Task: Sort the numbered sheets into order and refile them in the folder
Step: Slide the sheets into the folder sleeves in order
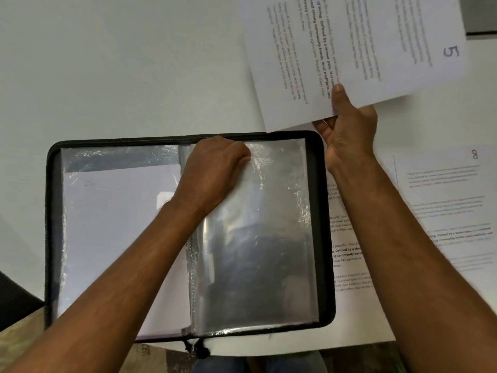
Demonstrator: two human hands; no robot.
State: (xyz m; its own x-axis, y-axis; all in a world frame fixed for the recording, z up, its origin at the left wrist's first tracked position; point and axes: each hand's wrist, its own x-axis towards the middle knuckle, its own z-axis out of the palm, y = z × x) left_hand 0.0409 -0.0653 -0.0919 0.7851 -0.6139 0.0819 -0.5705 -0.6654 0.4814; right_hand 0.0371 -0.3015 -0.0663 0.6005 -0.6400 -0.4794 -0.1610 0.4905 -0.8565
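A black zip folder (52, 200) lies open on the white table, its clear plastic sleeves spread to both sides. The left sleeve (113, 238) holds a white sheet. My left hand (215, 168) pinches the top edge of the empty right sleeve (258, 259) near the spine. My right hand (347, 125) is above the folder's top right corner, gripping a printed sheet marked 5 (403, 49) together with another sheet (290, 68) beneath it. A sheet marked 8 (451, 200) lies on the table to the right.
Another printed sheet (347, 251) lies partly under my right forearm, between the folder and the sheet marked 8. The folder's zip pull (196, 348) hangs over the table's near edge. A dark object (481, 14) sits at the far right corner.
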